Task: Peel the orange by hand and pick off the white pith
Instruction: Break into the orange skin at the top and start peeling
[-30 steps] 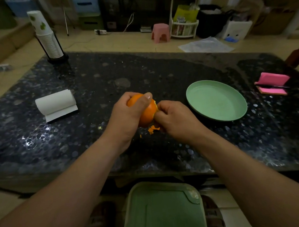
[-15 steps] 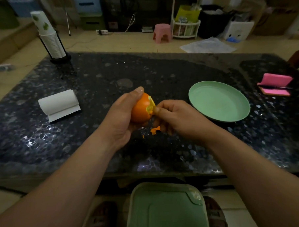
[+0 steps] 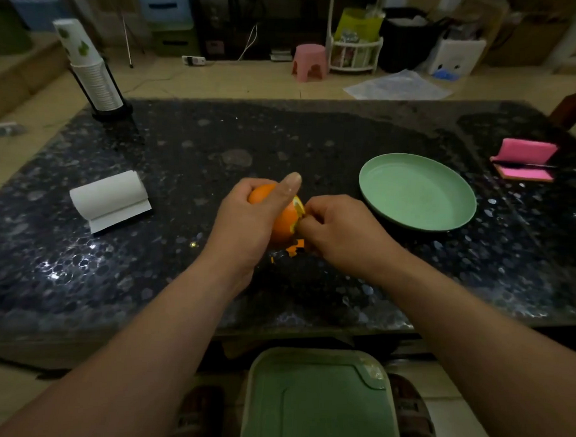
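1. The orange (image 3: 285, 223) is held above the bench (image 3: 309, 134), near its middle, between the two hands. The left hand (image 3: 247, 220) grasps it, with the thumb laid over the top.
2. The right hand (image 3: 343, 229) has its fingers curled and pinches the torn edge of the peel on the right side of the fruit, where a pale strip shows.
3. The orange is probably light and firm, but a hard squeeze could burst the flesh. The skin may be slippery from juice. The best place to hold the peel seems to be the open edge, close to the tear.
4. Small scraps of peel (image 3: 296, 247) lie just below the hands.
5. The left hand hides most of the orange, and the right fingertips are tucked away. In this dim light it cannot be told how much pith is uncovered.
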`<action>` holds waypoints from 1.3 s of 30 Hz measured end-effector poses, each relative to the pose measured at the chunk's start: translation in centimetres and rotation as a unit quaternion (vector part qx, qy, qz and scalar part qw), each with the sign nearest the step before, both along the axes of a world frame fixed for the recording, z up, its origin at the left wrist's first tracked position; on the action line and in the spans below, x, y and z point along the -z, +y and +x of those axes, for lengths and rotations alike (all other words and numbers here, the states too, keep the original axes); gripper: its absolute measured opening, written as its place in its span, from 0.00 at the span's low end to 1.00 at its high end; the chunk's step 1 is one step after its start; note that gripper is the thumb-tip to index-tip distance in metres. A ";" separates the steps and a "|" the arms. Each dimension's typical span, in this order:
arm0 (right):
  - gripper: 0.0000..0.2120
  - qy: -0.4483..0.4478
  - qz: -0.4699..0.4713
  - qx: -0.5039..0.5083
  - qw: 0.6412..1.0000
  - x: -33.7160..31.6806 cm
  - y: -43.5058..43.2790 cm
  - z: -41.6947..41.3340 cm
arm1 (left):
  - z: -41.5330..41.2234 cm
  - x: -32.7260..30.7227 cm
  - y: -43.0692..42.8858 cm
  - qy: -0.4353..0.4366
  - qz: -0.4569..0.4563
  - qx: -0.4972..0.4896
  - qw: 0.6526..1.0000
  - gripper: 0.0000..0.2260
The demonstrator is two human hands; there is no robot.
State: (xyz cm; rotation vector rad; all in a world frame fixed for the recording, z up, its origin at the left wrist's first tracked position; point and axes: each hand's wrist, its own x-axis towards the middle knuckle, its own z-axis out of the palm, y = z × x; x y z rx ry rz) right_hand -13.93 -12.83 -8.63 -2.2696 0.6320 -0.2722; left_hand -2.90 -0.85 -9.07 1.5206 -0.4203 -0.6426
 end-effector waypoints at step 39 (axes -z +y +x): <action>0.06 -0.065 -0.145 -0.031 0.987 0.3 -0.6 -1.1 | 0.9 0.6 0.2 0.148 0.052 0.059 0.986 0.25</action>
